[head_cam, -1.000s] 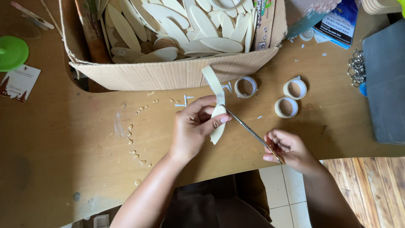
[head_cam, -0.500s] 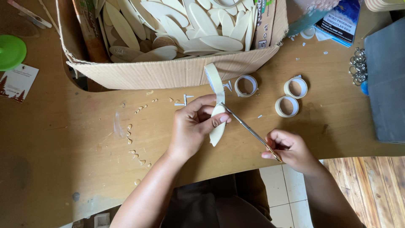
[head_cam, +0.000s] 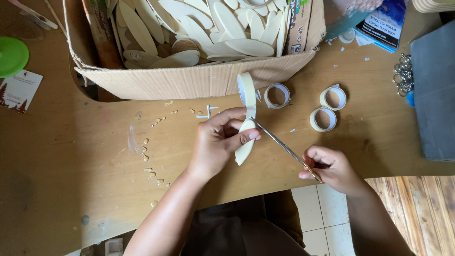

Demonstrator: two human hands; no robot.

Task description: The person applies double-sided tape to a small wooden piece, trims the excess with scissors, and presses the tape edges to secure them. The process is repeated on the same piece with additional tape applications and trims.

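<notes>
My left hand (head_cam: 218, 142) pinches a pale, leaf-shaped wooden piece (head_cam: 244, 144) over the wooden table (head_cam: 85, 166). A strip of masking tape runs from the piece up to a tape roll (head_cam: 246, 89) standing on edge above it. My right hand (head_cam: 332, 168) grips the handles of slim metal scissors (head_cam: 282, 144), whose tips reach the tape strip just above the piece, beside my left fingertips. Whether the blades are apart is too small to tell.
An open cardboard box (head_cam: 189, 80) full of similar pale wooden pieces stands behind my hands. Three tape rolls (head_cam: 323, 118) lie to the right, a dark grey board (head_cam: 433, 90) and a bunch of metal rings (head_cam: 403, 71) further right, a green lid (head_cam: 12, 56) far left.
The scissors have swung up and left, so their tips now meet the tape strip at the piece. My left hand holds the piece in nearly the same place.
</notes>
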